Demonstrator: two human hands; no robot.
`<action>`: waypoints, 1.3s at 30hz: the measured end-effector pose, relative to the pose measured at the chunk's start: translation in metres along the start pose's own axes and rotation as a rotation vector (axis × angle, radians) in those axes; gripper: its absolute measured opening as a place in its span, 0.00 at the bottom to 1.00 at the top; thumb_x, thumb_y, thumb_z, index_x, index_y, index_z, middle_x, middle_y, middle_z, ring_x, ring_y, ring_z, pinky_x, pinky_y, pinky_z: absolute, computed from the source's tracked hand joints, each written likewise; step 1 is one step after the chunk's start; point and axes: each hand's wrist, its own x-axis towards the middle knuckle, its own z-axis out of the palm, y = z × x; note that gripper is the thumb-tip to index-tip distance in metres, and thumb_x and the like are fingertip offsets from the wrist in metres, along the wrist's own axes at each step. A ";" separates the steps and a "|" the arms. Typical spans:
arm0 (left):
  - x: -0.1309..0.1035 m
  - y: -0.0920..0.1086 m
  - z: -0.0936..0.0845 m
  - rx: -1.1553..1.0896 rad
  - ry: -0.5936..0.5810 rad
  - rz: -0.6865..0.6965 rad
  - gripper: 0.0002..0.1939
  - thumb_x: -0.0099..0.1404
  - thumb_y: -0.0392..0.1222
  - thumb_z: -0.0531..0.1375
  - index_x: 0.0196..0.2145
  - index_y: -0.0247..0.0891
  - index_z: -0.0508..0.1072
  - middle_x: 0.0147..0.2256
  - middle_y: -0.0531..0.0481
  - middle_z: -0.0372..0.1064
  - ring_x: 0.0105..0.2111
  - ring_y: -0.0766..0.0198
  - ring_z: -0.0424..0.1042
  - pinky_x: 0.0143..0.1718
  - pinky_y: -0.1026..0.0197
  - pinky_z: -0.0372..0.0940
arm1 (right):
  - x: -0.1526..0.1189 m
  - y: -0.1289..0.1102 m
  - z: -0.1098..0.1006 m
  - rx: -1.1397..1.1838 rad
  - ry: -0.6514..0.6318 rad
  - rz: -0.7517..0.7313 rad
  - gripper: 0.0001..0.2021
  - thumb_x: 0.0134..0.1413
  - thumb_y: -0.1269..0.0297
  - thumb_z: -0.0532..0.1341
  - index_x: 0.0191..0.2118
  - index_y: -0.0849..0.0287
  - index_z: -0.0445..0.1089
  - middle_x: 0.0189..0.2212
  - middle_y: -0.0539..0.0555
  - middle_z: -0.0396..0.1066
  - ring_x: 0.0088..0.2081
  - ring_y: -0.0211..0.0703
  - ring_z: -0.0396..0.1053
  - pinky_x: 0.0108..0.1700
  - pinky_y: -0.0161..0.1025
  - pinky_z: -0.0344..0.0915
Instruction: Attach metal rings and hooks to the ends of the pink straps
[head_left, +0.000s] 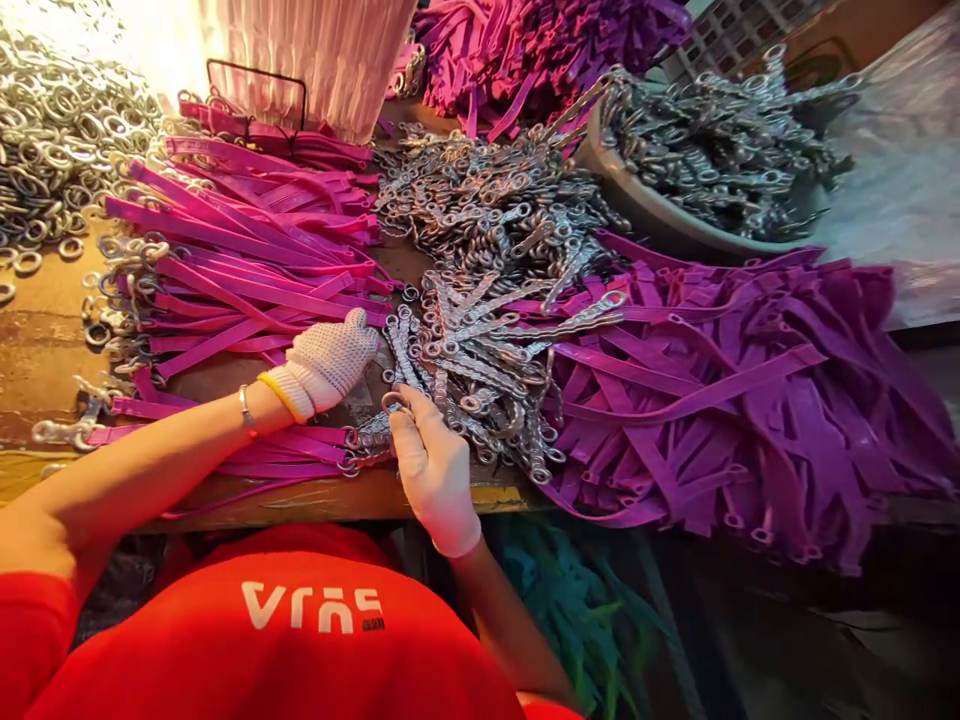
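Note:
My left hand (334,360), in a dotted white knit glove with a yellow cuff, has its fingers curled at the right ends of the pink straps (255,290); what it holds is hidden. To its right, my right hand (431,465), in a thin white glove, pinches a metal ring (394,400) between thumb and forefinger. Both hands are beside a heap of silver braided pieces with ringed ends (472,340). Below my left hand, more pink straps (292,450) lie near the table's front edge, their right ends fitted with metal rings.
Loose metal rings (75,120) are heaped at the upper left. A bucket (652,205) full of silver pieces stands at the upper right. Purple straps (735,400) cover the right side, with another bundle (525,50) at the back. A ribbed translucent container (315,50) stands behind the pink straps.

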 end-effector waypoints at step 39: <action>-0.145 -0.084 0.040 -0.548 -0.076 0.211 0.09 0.56 0.27 0.55 0.27 0.36 0.74 0.26 0.50 0.73 0.27 0.63 0.66 0.31 0.63 0.55 | -0.013 -0.042 0.028 -0.703 -0.580 -0.540 0.08 0.60 0.60 0.60 0.35 0.60 0.68 0.26 0.55 0.75 0.26 0.46 0.73 0.27 0.40 0.46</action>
